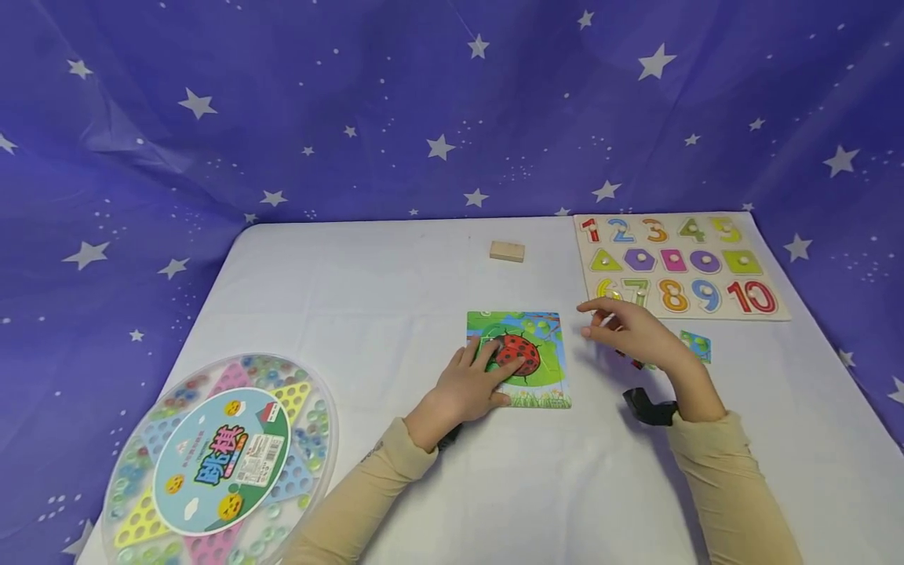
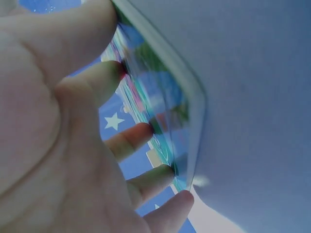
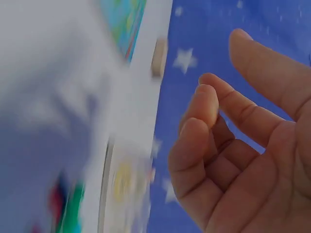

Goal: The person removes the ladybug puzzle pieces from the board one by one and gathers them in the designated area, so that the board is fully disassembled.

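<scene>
1. Left hand (image 1: 469,383): fingers spread, clasping nothing, tips resting on ladybug puzzle (image 1: 534,347) directly beneath.
2. Right hand (image 1: 639,333): fingers loosely bent, released; green-blue piece (image 1: 698,347) lay to their right on desk (image 1: 565,479).

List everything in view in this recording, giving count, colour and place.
white-covered table: 1, white, centre
star-patterned fabric backdrop: at least 1 sheet, purple-blue, behind and beside the table
square ladybug picture puzzle: 1, green, blue and red, mid-table
small flat loose puzzle pieces: at least 2, green-blue and red-black, right of the ladybug puzzle, partly hidden
rectangular wooden block: 1, tan, far side
rectangular number-and-shape board: 1, cream and multicoloured, far right
round clear plastic game case: 1, multicoloured, near left
long sleeves: 2, beige, on the forearms
left hand: 1, bare, on the ladybug puzzle
right hand: 1, bare, near the loose pieces
</scene>
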{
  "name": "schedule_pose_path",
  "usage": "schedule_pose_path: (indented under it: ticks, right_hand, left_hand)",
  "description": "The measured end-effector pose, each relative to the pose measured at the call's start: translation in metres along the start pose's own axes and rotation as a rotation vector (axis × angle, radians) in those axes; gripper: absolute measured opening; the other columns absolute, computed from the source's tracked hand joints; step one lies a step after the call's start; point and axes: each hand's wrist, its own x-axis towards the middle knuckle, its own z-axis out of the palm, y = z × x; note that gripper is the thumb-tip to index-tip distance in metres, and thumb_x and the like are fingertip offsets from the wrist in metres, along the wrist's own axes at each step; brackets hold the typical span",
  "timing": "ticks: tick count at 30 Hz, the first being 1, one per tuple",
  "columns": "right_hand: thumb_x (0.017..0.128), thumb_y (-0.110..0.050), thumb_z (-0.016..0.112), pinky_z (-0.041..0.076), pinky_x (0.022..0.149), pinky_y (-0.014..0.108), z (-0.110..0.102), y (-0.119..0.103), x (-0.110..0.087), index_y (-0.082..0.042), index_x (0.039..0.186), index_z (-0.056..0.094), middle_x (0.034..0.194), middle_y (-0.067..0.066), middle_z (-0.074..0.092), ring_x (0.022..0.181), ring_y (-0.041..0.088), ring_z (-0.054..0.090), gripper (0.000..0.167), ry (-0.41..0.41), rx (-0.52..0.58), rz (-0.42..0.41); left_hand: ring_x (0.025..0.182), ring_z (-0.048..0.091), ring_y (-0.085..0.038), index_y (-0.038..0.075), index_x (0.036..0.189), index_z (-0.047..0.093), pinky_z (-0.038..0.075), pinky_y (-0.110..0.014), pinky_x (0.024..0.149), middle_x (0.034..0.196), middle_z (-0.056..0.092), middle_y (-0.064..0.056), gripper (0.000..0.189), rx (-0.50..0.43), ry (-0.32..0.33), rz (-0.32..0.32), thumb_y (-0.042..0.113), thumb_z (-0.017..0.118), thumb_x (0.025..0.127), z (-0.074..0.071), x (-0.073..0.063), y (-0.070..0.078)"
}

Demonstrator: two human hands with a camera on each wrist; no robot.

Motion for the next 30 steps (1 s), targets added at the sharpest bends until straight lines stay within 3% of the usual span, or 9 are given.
schedule_pose_path:
  ticks: [5,9,14,17,22,30]
  right_hand:
    - [0.088,-0.022,0.061,0.047,0.072,0.038,0.033,-0.026,0.027,0.002,0.117,0.057,0.098,0.01,0.058,0.085,0.023,0.057,0.038,-0.069,-0.026,-0.117]
    - [0.089,-0.022,0.059,0.045,0.08,0.042,0.064,-0.037,0.042,0.006,0.119,0.054,0.108,0.016,0.056,0.096,0.027,0.054,0.041,-0.127,-0.132,-0.162]
    - [0.089,-0.025,0.058,0.044,0.077,0.043,0.088,-0.048,0.05,0.008,0.125,0.048,0.109,0.02,0.052,0.092,0.029,0.051,0.05,-0.122,-0.276,-0.107]
    - [0.089,-0.025,0.058,0.044,0.076,0.044,0.093,-0.053,0.05,0.007,0.128,0.045,0.11,0.021,0.05,0.092,0.031,0.05,0.052,-0.109,-0.304,-0.063]
    - [0.089,-0.028,0.057,0.044,0.076,0.044,0.097,-0.053,0.048,0.006,0.13,0.044,0.114,0.024,0.049,0.096,0.035,0.05,0.054,-0.09,-0.276,-0.049]
    - [0.088,-0.026,0.06,0.042,0.08,0.047,0.094,-0.046,0.049,0.008,0.129,0.043,0.115,0.023,0.048,0.1,0.034,0.046,0.056,-0.107,-0.108,-0.036]
  left_hand:
    - [0.134,0.012,-0.032,0.036,0.145,0.014,0.018,-0.04,0.105,0.148,0.012,-0.01,0.06,0.1,-0.005,-0.003,0.054,0.034,0.091,0.002,0.002,0.005]
    - [0.134,0.013,-0.03,0.035,0.145,0.014,0.022,-0.039,0.104,0.149,0.011,-0.009,0.058,0.143,-0.01,-0.014,0.053,0.031,0.093,0.004,-0.001,0.007]
    - [0.134,0.015,-0.031,0.033,0.144,0.023,0.024,-0.039,0.103,0.149,0.013,-0.009,0.054,0.118,-0.006,-0.017,0.051,0.033,0.093,0.003,-0.006,0.007]
    - [0.134,0.016,-0.031,0.033,0.143,0.027,0.024,-0.038,0.103,0.149,0.014,-0.008,0.053,0.114,-0.007,-0.012,0.051,0.034,0.093,0.002,-0.008,0.005]
    - [0.134,0.016,-0.03,0.033,0.142,0.028,0.025,-0.038,0.103,0.148,0.016,-0.005,0.053,0.11,-0.009,0.002,0.051,0.035,0.093,0.001,-0.008,0.004]
    - [0.133,0.019,-0.029,0.035,0.143,0.025,0.031,-0.038,0.1,0.147,0.018,-0.003,0.057,0.148,-0.021,0.025,0.052,0.039,0.091,-0.003,-0.007,0.003]
